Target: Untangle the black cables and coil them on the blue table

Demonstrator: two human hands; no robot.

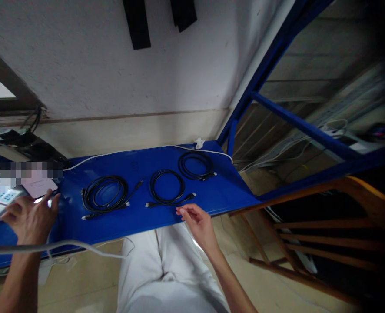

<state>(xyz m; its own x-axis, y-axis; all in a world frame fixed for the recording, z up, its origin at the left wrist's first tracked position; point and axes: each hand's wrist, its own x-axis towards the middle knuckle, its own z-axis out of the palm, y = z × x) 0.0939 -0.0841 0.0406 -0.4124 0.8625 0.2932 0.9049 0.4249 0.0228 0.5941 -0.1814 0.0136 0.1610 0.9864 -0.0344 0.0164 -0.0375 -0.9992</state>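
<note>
My left hand (32, 217) is at the left end of the blue table (140, 228), fingers spread, with fingertips against the lower edge of a flat pinkish device with rounded corners (39, 184). Beside that hand lies a white power strip (6, 195). My right hand (199, 221) hovers at the table's front edge, thumb and fingertips pinched together; anything between them is too small to make out. Just beyond it rests a coiled black cable (151, 184) with pale metal plugs. Another coiled black cable (126, 191) lies to the left, and a third coil (180, 165) at the back right.
A white cord (114, 152) runs along the table's back edge, near a crumpled white scrap (199, 143). A thick grey cable (65, 244) crosses over my left forearm. Black equipment (32, 145) stands back left. At right are a blue metal frame (290, 115) and a wooden chair (323, 224).
</note>
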